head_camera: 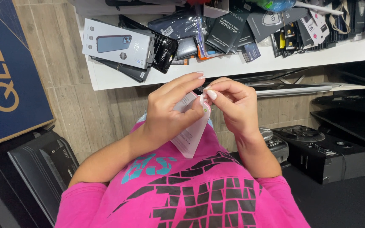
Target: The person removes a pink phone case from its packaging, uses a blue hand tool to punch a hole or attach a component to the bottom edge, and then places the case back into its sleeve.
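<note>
Large blue carton (5, 71): far left, leaning on the wood-look floor (81, 114), gold lettering on its face.

White shelf (233, 67): far, spanning centre to right, loaded with packaged goods.

Black machine (322, 156): right, on the dark floor, round dial on top.

Black panel (43, 169): near left, tilted, beside the pink sleeve.

Pink shirt (191, 198): near centre, black and teal print; the person's own.

Grey phone-case box (118, 43): far left end of the shelf, lying atop dark flat packs.

Pile of screen-protector packs (229, 29): far centre on the shelf, black and clear sleeves overlapping, loosely stacked.

Left hand (170, 112): centre, above the shirt; fingers curled around the upper part of the packet, thumb pressed on its front, index finger stretched toward the other hand.

Right hand (231, 103): just right of the left, touching it; thumb and forefinger pinched narrow at the packet's top edge.

Packet (191, 135): small, flat, white-pink, held between both hands at centre, its lower corner hanging free over the shirt.
</note>
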